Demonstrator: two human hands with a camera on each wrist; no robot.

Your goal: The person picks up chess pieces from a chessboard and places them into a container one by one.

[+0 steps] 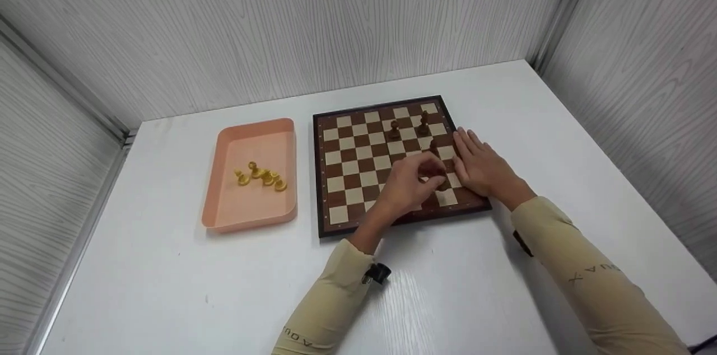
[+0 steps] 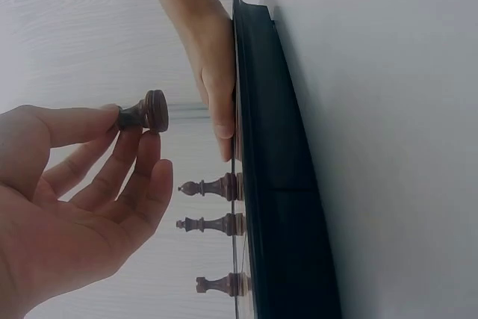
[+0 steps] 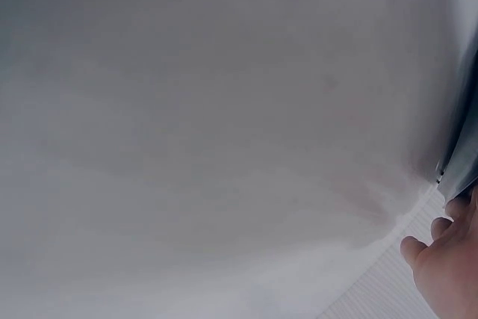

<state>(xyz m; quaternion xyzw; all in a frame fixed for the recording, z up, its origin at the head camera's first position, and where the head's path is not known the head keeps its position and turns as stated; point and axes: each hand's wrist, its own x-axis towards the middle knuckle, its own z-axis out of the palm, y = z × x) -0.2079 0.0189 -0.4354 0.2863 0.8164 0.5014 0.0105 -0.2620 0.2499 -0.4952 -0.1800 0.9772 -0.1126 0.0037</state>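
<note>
On a white worktop [image 1: 168,276] backed by pale wood-grained panels [image 1: 313,19], we see a dark brown, round-based chess piece [image 2: 155,112] pinched by the left hand [image 1: 408,184], near upright, its base facing a brown-and-cream chequered chessboard [image 1: 367,178] just below. Beyond it stand a dark brown bishop [image 2: 220,186], king [image 2: 220,223] and rook [image 2: 220,284], while our right hand [image 1: 484,170], less near the piece, lies with straight fingers along the board's right edge. Well to the left, a shallow pink-orange tray [image 1: 252,223] holds gold-yellow chess pieces [image 1: 268,178].

left sleeve [image 1: 325,304]: letters Q, U, A | right sleeve [image 1: 594,288]: X, A, U | chessboard border [image 1: 322,176]: marks too small
</note>
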